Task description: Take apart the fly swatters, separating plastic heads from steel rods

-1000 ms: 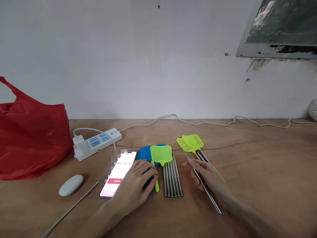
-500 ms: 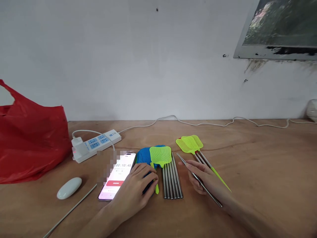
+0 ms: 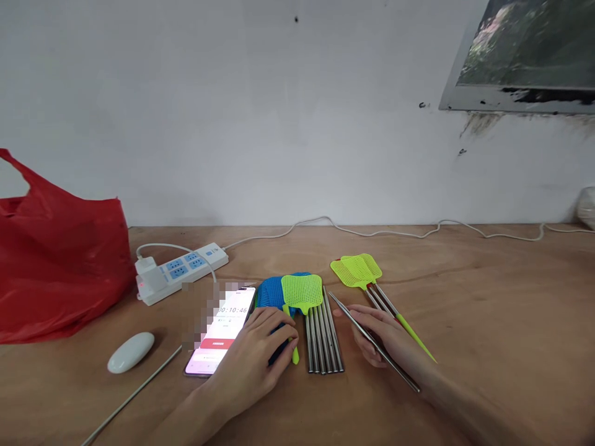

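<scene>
My right hand (image 3: 374, 334) is closed around a slim metal tube (image 3: 395, 365), which slants with its tip up and to the left. To its left, several similar metal tubes (image 3: 323, 341) lie side by side on the table. My left hand (image 3: 263, 347) rests with curled fingers over a green plastic handle (image 3: 295, 354) and dark blue parts; what its fingertips grip is hidden. Beyond it lie blue fly swatter heads (image 3: 269, 291) and a yellow-green fly swatter head (image 3: 302, 292). Swatters with yellow-green heads (image 3: 353, 271) and metal shafts lie behind my right hand.
A lit phone (image 3: 227, 322) showing a timer lies beside my left hand. Farther left are a white power strip (image 3: 186, 269), a white oval object (image 3: 131, 352) and a red plastic bag (image 3: 65, 266). A thin cable (image 3: 367, 233) runs along the wall.
The metal tube in my right hand has shifted slightly, its tip now a little lower and farther left, and my right fingers have adjusted around it. My left hand has barely moved.
</scene>
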A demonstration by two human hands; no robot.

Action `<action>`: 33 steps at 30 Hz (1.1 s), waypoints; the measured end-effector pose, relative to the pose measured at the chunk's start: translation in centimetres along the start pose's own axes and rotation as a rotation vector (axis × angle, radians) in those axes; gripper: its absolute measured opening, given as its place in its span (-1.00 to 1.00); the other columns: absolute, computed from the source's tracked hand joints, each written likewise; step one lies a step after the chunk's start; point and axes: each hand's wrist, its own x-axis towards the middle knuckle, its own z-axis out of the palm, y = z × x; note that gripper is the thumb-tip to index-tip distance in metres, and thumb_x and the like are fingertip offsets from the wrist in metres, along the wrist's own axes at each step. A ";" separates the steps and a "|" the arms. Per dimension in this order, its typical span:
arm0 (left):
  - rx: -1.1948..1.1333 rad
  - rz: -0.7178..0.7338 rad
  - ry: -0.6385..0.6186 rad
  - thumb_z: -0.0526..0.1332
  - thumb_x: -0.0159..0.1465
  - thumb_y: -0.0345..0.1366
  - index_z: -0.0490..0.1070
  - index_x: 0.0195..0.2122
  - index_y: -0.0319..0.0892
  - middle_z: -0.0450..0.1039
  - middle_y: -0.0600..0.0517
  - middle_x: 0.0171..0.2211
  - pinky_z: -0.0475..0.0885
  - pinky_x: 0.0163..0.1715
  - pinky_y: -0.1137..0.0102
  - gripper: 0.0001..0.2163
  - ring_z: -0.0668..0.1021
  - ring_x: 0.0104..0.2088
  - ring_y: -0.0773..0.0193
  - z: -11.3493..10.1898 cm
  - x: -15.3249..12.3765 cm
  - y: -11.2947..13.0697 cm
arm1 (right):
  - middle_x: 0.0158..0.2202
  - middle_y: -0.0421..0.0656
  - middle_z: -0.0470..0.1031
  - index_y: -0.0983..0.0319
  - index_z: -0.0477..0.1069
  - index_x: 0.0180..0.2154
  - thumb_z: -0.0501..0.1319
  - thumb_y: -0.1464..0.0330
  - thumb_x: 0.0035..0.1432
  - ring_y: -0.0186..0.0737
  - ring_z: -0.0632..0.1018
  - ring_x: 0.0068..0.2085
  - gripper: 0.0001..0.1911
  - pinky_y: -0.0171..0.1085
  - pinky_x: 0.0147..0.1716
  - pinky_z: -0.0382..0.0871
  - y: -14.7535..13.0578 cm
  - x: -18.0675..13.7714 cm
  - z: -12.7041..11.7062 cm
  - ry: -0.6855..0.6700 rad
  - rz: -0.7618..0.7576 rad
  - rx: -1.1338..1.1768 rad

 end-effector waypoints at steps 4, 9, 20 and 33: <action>-0.002 -0.008 -0.002 0.10 0.41 -0.44 0.44 -0.22 -0.16 0.49 -0.04 -0.20 0.39 -0.16 0.20 -0.86 0.50 -0.18 0.13 0.1 -0.2 0.0 | -0.76 -0.42 0.16 0.27 0.50 -0.16 0.35 -0.11 -0.06 -0.45 0.09 -0.73 -0.37 -0.41 -0.75 -0.12 -0.1 -0.1 0.1 -0.008 0.012 -0.024; 0.005 -0.009 0.008 0.10 0.40 -0.45 0.45 -0.22 -0.15 0.49 -0.04 -0.20 0.40 -0.15 0.20 -0.85 0.50 -0.18 0.12 0.1 -0.2 -0.1 | -0.75 -0.40 0.17 0.27 0.52 -0.17 0.33 -0.04 -0.02 -0.45 0.09 -0.71 -0.45 -0.40 -0.73 -0.12 -0.1 -0.2 0.1 0.016 0.027 -0.026; -0.021 -0.009 0.050 0.09 0.41 -0.44 0.45 -0.20 -0.15 0.51 -0.03 -0.23 0.41 -0.20 0.23 -0.84 0.52 -0.21 0.13 -0.1 0.1 0.1 | -0.74 -0.40 0.21 0.22 0.48 -0.30 0.36 -0.02 -0.08 -0.47 0.09 -0.71 -0.53 -0.41 -0.72 -0.15 0.3 -0.1 0.3 0.061 0.023 -0.111; -0.048 0.142 -0.045 0.09 0.48 -0.33 0.35 0.01 -0.11 0.53 0.00 -0.22 0.38 -0.14 0.24 -0.87 0.51 -0.21 0.13 0.7 -0.8 0.4 | -0.56 -0.26 0.34 0.26 0.64 -0.32 0.37 0.03 0.08 -0.40 0.29 -0.55 -0.59 -0.38 -0.57 0.09 0.6 -1.3 0.5 -0.364 0.003 -0.409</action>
